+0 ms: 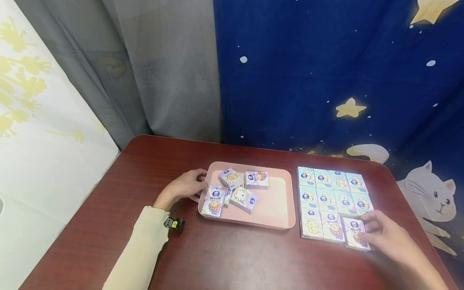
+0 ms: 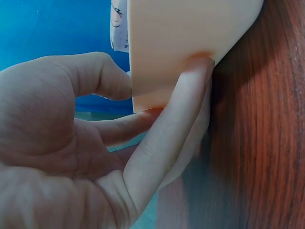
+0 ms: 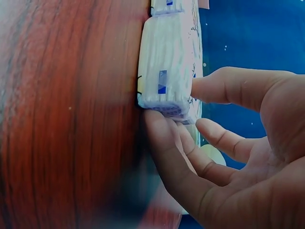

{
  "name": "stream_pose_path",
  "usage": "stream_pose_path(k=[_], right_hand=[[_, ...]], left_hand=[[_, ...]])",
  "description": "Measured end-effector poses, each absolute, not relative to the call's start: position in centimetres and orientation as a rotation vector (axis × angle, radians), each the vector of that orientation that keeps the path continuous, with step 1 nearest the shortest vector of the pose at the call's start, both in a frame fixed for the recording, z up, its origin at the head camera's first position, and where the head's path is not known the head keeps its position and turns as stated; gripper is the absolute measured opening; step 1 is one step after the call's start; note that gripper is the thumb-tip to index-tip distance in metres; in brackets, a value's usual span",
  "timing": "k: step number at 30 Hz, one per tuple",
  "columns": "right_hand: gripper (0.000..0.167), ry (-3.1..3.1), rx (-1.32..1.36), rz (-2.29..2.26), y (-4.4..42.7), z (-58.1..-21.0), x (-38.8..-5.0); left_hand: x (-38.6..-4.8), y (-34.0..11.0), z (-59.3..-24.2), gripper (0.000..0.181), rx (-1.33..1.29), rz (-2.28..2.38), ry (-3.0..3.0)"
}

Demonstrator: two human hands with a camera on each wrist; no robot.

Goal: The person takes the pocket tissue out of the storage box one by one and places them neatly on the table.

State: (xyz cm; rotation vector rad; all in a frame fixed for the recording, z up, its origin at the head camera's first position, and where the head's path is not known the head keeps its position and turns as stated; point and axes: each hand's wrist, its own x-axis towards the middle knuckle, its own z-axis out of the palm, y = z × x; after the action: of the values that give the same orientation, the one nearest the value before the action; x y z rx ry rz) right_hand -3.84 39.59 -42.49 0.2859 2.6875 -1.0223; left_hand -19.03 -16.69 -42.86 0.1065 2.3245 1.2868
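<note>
In the head view my left hand (image 1: 187, 184) is at the left end of a pink tray (image 1: 279, 201). The left wrist view shows its thumb at the tray's rim and its fingers (image 2: 164, 129) against the outer wall. Several small tissue packs (image 1: 214, 200) lie loosely in the tray's left half, some overlapping. My right hand (image 1: 388, 235) holds a tissue pack (image 1: 353, 233) at the near right corner of a block of packs laid in rows. In the right wrist view the thumb rests on this pack's (image 3: 167, 62) top face, with fingers at its end; it lies on the table.
The block of tissue packs (image 1: 328, 193) stands right of the tray on a dark red wooden table (image 1: 253, 257). Behind the table hang a grey curtain (image 1: 174, 72) and a blue curtain (image 1: 290, 80) with stars. A white patterned cloth (image 1: 43, 161) is at the left.
</note>
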Motion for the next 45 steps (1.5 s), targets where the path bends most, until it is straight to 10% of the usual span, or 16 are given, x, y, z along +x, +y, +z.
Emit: stream_pose_path(k=[45], right_hand=[[0.042, 2.884, 0.122, -0.763, 36.1, -39.8, -7.4]], left_hand=[[-19.0, -16.7, -42.6, 0.054, 0.102, 1.288, 2.315]])
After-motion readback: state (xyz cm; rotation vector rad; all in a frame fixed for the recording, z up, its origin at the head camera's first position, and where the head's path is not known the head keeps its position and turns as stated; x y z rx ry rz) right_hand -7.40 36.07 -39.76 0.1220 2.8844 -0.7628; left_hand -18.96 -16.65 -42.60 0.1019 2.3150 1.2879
